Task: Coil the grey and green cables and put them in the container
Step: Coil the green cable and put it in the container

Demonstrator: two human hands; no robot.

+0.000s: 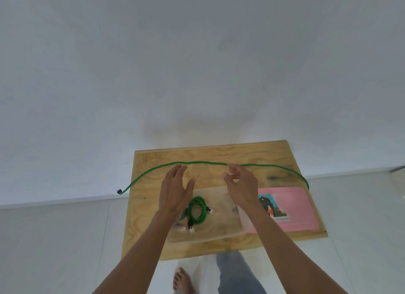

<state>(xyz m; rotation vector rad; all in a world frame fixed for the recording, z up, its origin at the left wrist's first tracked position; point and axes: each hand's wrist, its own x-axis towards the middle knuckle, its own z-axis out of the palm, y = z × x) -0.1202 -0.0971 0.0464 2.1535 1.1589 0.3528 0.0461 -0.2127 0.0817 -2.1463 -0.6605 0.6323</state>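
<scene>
Two green cables are in sight. One long green cable [197,162] stretches in an arc across the far part of the wooden bench [149,208], its dark plug end hanging off the left edge. The right hand [240,187] pinches it near the middle with curled fingertips. The left hand [174,189] hovers just beside it, fingers straight and spread, holding nothing. One coiled green cable [195,210] lies inside the single clear container [219,234]. One pink lid [293,208] lies to the right.

A coiled cable [195,209] lies in the container [219,230], the lid [293,208] just right of it, both on the table [149,228]
</scene>
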